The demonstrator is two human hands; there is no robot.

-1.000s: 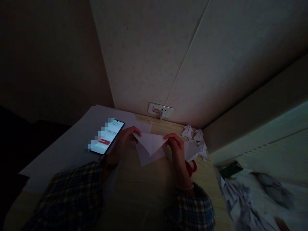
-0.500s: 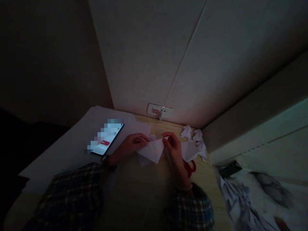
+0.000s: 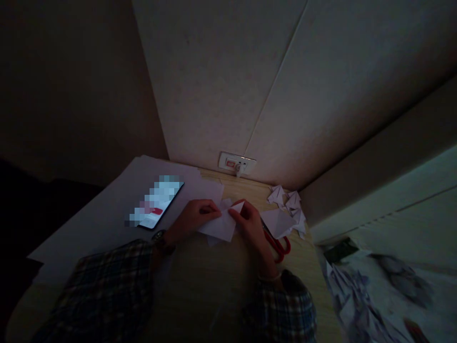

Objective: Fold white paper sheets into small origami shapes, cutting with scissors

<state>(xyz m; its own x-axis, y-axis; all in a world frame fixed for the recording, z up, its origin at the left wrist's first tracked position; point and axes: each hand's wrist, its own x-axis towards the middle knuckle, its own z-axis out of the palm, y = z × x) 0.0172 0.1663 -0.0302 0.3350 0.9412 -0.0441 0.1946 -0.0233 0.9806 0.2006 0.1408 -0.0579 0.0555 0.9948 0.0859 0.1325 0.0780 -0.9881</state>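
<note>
A small sheet of white paper (image 3: 218, 229) is between my hands, with its upper right corner bent over. My left hand (image 3: 200, 214) pinches the left upper edge between thumb and fingers. With thumb and fingertips, my right hand (image 3: 250, 220) grips the folded corner. Another piece of white paper lies partly hidden beneath it. Just right of my right hand are red-handled scissors (image 3: 283, 248), their blades partly covered by a loose piece of paper (image 3: 276, 223). Several folded paper shapes (image 3: 293, 201) sit close together by the wall.
Large white sheets (image 3: 110, 205) cover the left of the wooden table (image 3: 200, 295), and a lit smartphone (image 3: 160, 205) lies on them. A wall socket with a plug (image 3: 237, 164) is behind. Many folded papers (image 3: 353, 295) lie lower, beyond the table's right edge.
My right hand has moved left and slightly down, bending the paper's right corner over. The left hand stays almost in place. More of the scissors now shows.
</note>
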